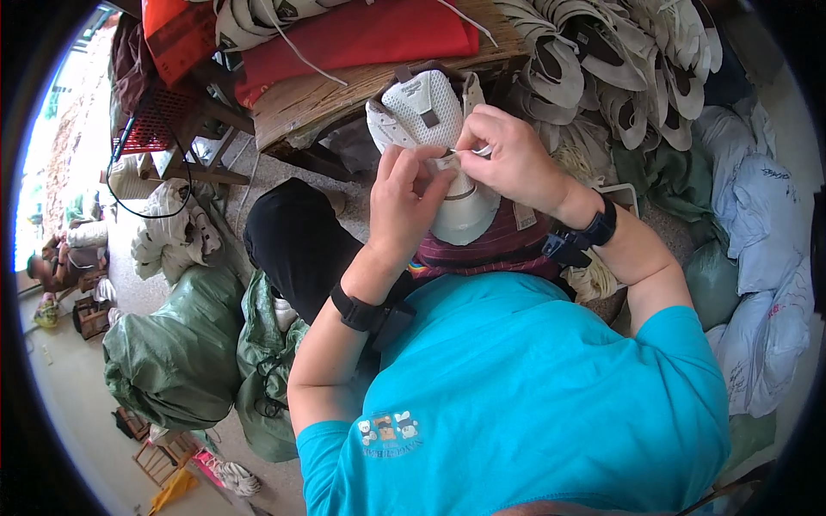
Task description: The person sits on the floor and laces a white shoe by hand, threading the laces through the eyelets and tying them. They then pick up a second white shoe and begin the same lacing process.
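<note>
A white shoe upper (422,107) lies over my lap, its mesh tongue toward the wooden table and its rounded toe toward my body. From the left, my left hand (404,191) is closed on the upper near the lacing area, thumb and fingertips pinched together. Opposite it, my right hand (509,159) pinches a white shoelace (478,152) between thumb and index finger. Both sets of fingertips almost meet over the lacing area. They partly hide the eyelets there, so the lace's path is not clear.
Ahead, a wooden table (323,99) bears a red cloth (361,52) and more shoe uppers. Stacked shoe uppers (602,64) crowd the far right. Green sacks (185,344) stand at left, white sacks (761,224) at right. A person (58,262) is far off at left.
</note>
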The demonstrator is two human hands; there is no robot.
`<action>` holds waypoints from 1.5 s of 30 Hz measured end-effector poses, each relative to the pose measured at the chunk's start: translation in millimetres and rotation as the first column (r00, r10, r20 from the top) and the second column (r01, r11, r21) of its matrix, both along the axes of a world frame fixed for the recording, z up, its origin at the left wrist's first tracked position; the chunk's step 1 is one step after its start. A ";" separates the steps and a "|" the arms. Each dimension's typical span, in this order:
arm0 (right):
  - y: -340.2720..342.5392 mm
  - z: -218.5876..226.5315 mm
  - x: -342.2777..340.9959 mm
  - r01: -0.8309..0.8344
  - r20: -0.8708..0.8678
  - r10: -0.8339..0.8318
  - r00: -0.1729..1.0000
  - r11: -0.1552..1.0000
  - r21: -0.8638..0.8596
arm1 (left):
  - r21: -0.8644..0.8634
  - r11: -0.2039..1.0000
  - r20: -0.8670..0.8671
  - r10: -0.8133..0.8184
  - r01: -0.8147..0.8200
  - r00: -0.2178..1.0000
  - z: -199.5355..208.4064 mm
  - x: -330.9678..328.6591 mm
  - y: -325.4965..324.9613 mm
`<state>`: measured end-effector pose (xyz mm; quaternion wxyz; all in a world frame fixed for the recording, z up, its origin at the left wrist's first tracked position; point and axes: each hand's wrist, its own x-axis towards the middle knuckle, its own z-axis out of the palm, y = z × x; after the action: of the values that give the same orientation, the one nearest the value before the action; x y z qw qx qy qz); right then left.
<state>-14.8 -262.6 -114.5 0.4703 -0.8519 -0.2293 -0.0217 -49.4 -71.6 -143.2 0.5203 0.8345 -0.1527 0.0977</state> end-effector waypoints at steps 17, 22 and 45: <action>-7.5 -2.6 -4.3 0.033 -0.058 -0.034 0.998 0.999 -0.026 | 0.057 0.996 -0.045 0.075 -0.072 0.996 -2.5 -2.3 -4.5; -0.7 -0.1 -1.0 -0.026 -0.083 0.026 0.996 1.000 0.001 | 0.050 0.996 -0.053 0.077 -0.074 0.996 2.9 -3.1 -4.2; -69.4 7.2 -6.8 -0.078 -0.537 0.026 0.843 0.994 -0.076 | -0.118 0.573 0.114 0.819 -0.811 0.562 24.3 -29.1 243.8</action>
<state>-21.6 -331.9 -107.3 0.4752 -0.8389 -0.1128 0.2404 -78.4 172.2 -118.9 0.4244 0.7864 0.2121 0.3954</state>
